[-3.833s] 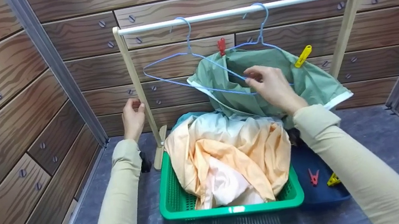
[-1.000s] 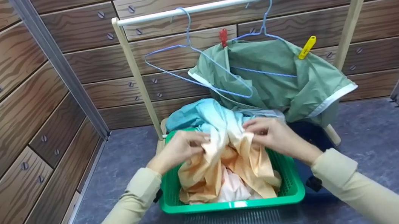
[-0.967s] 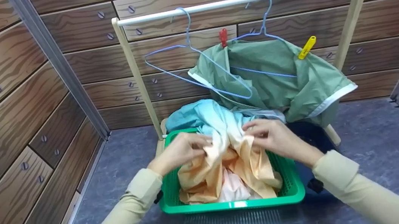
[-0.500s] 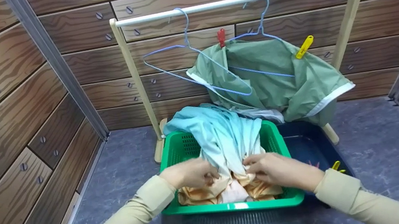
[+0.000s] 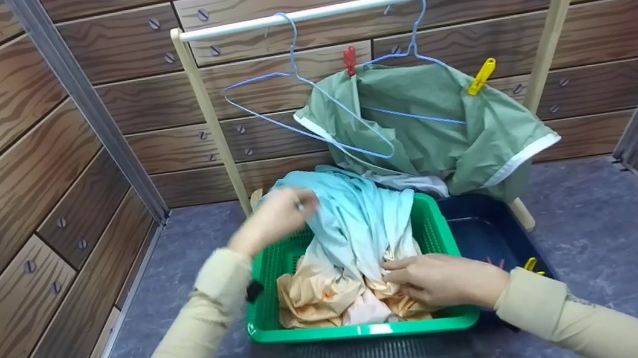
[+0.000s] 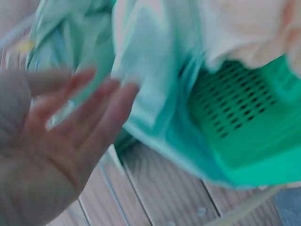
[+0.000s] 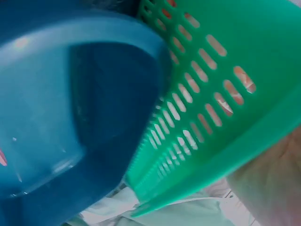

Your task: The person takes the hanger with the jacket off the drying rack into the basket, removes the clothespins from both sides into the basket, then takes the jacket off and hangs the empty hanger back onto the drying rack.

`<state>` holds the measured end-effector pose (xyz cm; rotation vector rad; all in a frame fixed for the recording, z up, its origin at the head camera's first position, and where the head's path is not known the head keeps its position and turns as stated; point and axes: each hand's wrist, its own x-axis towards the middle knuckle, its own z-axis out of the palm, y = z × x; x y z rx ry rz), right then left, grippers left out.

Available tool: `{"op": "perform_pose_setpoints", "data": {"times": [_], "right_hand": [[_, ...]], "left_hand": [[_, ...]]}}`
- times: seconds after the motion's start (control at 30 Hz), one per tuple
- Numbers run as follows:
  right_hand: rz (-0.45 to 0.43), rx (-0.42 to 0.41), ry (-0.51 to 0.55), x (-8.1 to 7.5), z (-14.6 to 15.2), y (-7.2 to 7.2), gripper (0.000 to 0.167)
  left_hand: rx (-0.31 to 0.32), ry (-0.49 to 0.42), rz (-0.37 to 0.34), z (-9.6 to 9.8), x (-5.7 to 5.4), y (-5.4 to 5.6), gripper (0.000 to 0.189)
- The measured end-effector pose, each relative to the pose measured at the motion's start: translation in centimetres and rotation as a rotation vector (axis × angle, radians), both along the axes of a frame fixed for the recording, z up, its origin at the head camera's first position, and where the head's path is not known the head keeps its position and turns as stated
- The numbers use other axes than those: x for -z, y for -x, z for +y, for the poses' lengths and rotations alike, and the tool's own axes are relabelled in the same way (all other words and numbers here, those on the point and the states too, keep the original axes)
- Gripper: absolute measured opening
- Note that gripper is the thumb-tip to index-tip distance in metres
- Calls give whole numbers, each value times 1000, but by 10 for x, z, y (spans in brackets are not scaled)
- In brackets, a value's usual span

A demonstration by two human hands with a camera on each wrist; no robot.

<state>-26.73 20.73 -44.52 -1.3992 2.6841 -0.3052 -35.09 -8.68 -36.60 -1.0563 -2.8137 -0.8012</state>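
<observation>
A crumpled garment, turquoise fading to peach, lies in the green basket, its blue end draped over the back rim. My right hand rests on its peach part near the basket's right side, visible fingers fairly straight. The thumb is hidden. In the right wrist view only part of the palm shows, behind the basket wall. My left hand is blurred above the basket's left back corner, beside the blue cloth. In the left wrist view its fingers are spread and hold nothing.
Behind the basket stands a rack with a white rail. An empty blue hanger hangs beside green shorts, held by a red clothespin and a yellow clothespin. A dark blue tray holds more clothespins.
Earlier my right hand touched the hanger, my left the rack post. Both hands then gripped the garment and drew its blue part forward. My left hand has since lifted away toward the back.
</observation>
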Motion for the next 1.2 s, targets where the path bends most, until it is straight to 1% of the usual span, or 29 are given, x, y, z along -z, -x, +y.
{"op": "perform_pose_setpoints", "data": {"times": [0.03, 0.07, 0.1, 0.13, 0.17, 0.27, 0.37, 0.47, 0.5, 0.53, 0.57, 0.63, 0.7, 0.73, 0.77, 0.87, 0.93, 1.0, 1.1, 1.17, 1.2], "right_hand": [[14, -13, 3, 0, -3, -1, 22], [30, -25, 10, 0, -5, -1, 20], [44, -37, 17, 0, -8, -2, 18], [60, -44, 23, 0, -10, -3, 15], [78, -45, 23, 0, -11, -3, 14], [101, -33, 12, 0, -15, -6, 12], [83, -40, 0, -3, -15, -7, 13], [36, -37, 38, -10, -13, -5, 14], [13, -16, 56, -15, -11, -3, 16], [-12, 28, 77, -21, -9, -2, 18], [-14, 67, 104, -27, -7, 1, 18], [8, 146, 152, -38, -1, 12, 18], [38, 230, 195, -48, 4, 24, 22], [66, 256, 222, -51, 7, 32, 21], [105, 263, 243, -52, 9, 41, 20], [153, 294, 288, -54, 16, 67, 22], [153, 292, 277, -54, 20, 84, 29], [112, 286, 240, -52, 22, 98, 41], [-2, 281, 176, -45, 23, 114, 58], [-62, 283, 142, -41, 22, 121, 63], [-78, 284, 129, -38, 21, 124, 64]], "left_hand": [[-57, -35, 47, -2, -3, 6, 17], [-113, -49, 79, -3, -5, 12, 18], [-156, -56, 98, -3, -6, 18, 20], [-197, -52, 100, -3, -6, 24, 23], [-225, -29, 107, -2, -4, 29, 27], [-256, 32, 116, 4, 7, 44, 36], [-273, 114, 151, 6, 22, 52, 44], [-277, 178, 162, 4, 35, 55, 50], [-276, 195, 161, 4, 38, 55, 52], [-274, 204, 162, 3, 41, 56, 53], [-271, 206, 158, 3, 42, 57, 54], [-268, 209, 147, 2, 44, 59, 55], [-271, 211, 126, 1, 45, 62, 57], [-267, 210, 115, 1, 44, 63, 57], [-259, 213, 99, 0, 44, 65, 59], [-225, 215, 51, -1, 43, 70, 64], [-189, 222, 32, -2, 43, 73, 67], [-155, 237, 8, -3, 42, 75, 68], [-103, 250, -35, -3, 43, 79, 64], [-78, 250, -67, -2, 44, 81, 60], [-73, 249, -78, -2, 45, 82, 57]]}}
